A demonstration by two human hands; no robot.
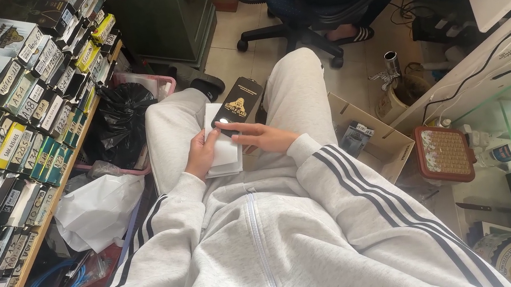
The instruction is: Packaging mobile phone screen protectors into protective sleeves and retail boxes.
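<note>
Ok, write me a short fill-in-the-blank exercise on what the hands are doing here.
1. The left hand holds a flat ____ packet over the lap.
2. The right hand pinches a slim ____ box with gold print.
3. The bin beside the left leg is lined with a ____ bag.

Missing words: white; black; black

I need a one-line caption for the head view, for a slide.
Seated person's left hand holds a white pack; right hand grips a black sleeve over the lap.
</note>
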